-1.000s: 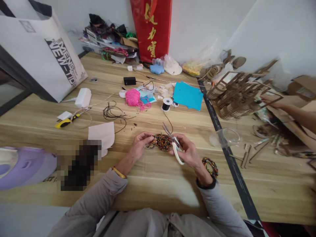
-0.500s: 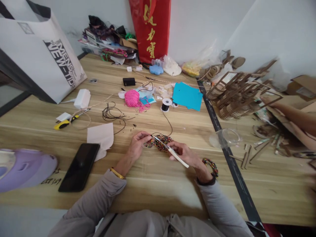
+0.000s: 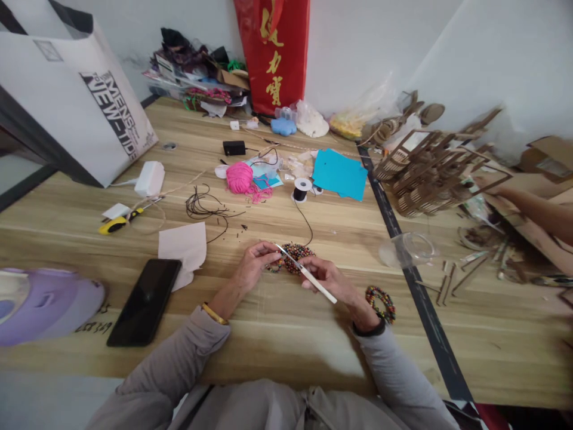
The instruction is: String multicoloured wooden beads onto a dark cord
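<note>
At the beadwork (image 3: 295, 258), left hand (image 3: 250, 270) pinches; right hand (image 3: 329, 279) grips scissors (image 3: 305, 273).

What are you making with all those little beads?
A person at a wooden table holds a bunch of coloured bead strings. The left hand pinches the beads while the right hand holds white-handled scissors, tips at the beads. A black thread runs to a spool. Another bead bracelet lies by the right wrist.
</note>
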`<state>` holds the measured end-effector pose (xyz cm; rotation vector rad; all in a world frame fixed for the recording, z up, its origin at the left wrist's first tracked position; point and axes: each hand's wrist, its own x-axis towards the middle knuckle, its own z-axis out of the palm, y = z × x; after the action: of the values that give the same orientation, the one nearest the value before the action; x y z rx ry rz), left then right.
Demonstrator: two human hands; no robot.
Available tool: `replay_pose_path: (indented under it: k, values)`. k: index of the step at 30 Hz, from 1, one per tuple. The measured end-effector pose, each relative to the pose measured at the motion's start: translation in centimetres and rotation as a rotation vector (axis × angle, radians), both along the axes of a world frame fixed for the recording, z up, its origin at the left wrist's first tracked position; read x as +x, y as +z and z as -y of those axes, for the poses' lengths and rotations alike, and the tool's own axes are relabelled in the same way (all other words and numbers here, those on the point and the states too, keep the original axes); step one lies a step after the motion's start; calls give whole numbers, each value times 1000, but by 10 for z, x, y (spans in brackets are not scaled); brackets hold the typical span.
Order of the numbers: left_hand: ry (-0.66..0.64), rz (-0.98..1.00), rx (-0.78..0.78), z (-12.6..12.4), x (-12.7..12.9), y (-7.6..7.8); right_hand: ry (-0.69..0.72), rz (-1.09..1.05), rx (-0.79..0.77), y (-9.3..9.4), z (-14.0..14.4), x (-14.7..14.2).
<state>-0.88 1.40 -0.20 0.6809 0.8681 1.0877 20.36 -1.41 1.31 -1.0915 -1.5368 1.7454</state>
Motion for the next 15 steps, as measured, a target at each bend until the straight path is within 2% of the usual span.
replay_pose_path:
  k: [15]
  values:
    - [1,-15,9,0,0,0,-22,67,122,-4,0,-3]
